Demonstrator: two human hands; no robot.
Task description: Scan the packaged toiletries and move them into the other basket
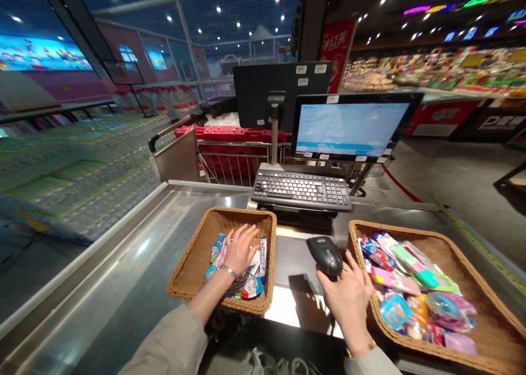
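My left hand (240, 250) is over the left wicker basket (187, 273), fingers stretched out and apart above the small packaged goods in it. Beside that hand lie a narrow blue-and-white packet (263, 259) and a red, white and blue packet (252, 287). My right hand (347, 295) grips a black handheld barcode scanner (324, 253), held over the counter between the two baskets. To its right stands another wicker basket (499, 309), filled with colourful packaged goods, among them a green-and-pink pack (423, 265).
Behind the baskets are a black keyboard (302, 189) and a lit monitor (349, 128), with a second screen (283, 93) seen from behind. The metal counter (135, 254) has a raised left edge. A metal cart (234, 161) stands beyond it.
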